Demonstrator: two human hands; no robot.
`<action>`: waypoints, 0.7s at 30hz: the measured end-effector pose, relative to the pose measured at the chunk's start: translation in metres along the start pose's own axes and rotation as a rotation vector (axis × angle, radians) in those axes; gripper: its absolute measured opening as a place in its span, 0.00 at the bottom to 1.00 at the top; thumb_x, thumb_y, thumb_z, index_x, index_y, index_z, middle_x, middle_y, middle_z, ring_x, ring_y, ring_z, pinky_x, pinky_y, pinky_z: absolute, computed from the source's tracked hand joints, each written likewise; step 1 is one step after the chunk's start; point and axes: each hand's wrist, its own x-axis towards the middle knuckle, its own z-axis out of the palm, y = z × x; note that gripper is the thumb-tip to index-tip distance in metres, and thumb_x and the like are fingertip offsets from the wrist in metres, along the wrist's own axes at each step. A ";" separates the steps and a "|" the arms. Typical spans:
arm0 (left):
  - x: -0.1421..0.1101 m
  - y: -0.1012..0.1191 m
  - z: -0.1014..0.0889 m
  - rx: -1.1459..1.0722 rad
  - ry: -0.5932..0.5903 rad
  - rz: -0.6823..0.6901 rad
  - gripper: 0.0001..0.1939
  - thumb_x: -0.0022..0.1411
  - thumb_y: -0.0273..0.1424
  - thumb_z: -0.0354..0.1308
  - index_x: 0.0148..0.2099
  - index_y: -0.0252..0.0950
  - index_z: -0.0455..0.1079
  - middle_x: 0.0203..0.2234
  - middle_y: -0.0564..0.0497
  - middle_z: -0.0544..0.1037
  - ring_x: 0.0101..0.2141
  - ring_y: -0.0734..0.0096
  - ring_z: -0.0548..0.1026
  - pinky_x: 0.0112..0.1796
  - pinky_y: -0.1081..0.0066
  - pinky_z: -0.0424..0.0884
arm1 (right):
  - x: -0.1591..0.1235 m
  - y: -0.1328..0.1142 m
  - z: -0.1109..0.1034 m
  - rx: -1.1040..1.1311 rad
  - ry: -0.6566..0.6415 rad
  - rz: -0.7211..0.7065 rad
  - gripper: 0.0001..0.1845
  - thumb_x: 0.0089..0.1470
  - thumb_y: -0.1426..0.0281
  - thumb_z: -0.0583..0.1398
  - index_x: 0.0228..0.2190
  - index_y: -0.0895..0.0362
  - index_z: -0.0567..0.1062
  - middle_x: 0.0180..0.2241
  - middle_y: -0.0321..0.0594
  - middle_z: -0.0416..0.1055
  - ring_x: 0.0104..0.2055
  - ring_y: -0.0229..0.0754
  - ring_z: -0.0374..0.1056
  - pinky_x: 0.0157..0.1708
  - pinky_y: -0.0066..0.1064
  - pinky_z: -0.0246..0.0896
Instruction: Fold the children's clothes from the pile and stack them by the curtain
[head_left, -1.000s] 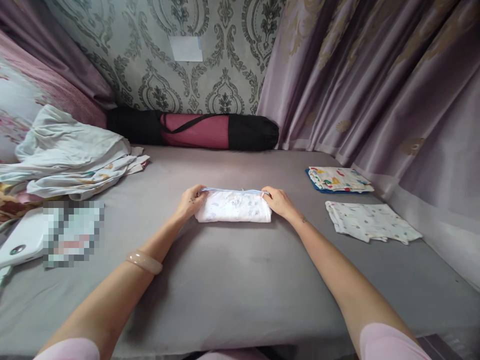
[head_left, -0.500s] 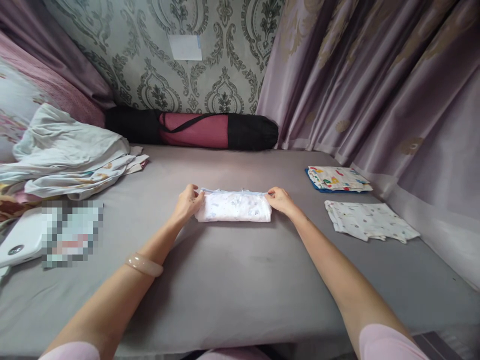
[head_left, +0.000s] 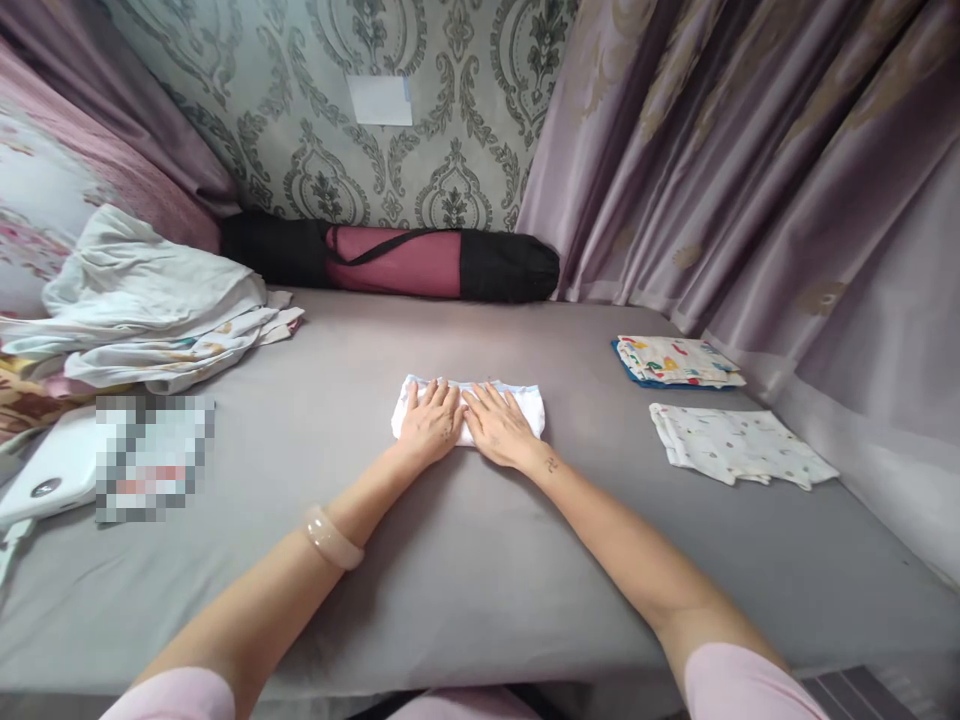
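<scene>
A small white printed garment [head_left: 528, 404], folded into a narrow strip, lies in the middle of the grey bed sheet [head_left: 465, 580]. My left hand [head_left: 431, 422] and my right hand [head_left: 496, 425] lie side by side flat on top of it, palms down, fingers stretched out and pointing away from me. They cover the garment's middle, and only its two ends and far edge show. A pale bangle [head_left: 332, 538] is on my left wrist.
Two folded cloths lie at the right: a colourful one on blue [head_left: 677, 360] and a white printed one [head_left: 739, 444]. A pile of pale laundry [head_left: 150, 310] sits at the left, with a white device [head_left: 45, 480] below it. A rolled mat bag [head_left: 397, 262] lies along the wall. Curtains [head_left: 750, 170] hang at the right.
Both hands left the garment's two ends, where they gripped its far edge, and came together flat on its middle. The garment now lies flatter.
</scene>
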 end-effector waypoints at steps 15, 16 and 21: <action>-0.010 -0.018 -0.003 -0.098 -0.096 -0.181 0.42 0.65 0.56 0.36 0.69 0.30 0.50 0.68 0.34 0.50 0.67 0.45 0.45 0.61 0.48 0.48 | -0.014 0.050 -0.010 -0.054 -0.078 0.021 0.34 0.66 0.58 0.38 0.66 0.64 0.51 0.69 0.49 0.44 0.70 0.47 0.38 0.68 0.44 0.30; -0.010 -0.020 -0.003 -0.108 -0.103 -0.184 0.43 0.65 0.57 0.36 0.69 0.30 0.50 0.68 0.34 0.49 0.67 0.45 0.44 0.62 0.49 0.48 | -0.016 0.055 -0.010 -0.051 -0.082 0.024 0.35 0.66 0.58 0.38 0.66 0.65 0.50 0.69 0.49 0.44 0.71 0.47 0.38 0.68 0.44 0.30; -0.011 -0.033 -0.004 -0.153 -0.139 -0.230 0.41 0.67 0.54 0.33 0.70 0.28 0.47 0.68 0.33 0.45 0.67 0.47 0.44 0.62 0.53 0.47 | -0.022 0.072 -0.018 0.007 -0.140 0.092 0.36 0.66 0.57 0.36 0.67 0.65 0.49 0.69 0.48 0.39 0.71 0.47 0.34 0.68 0.44 0.31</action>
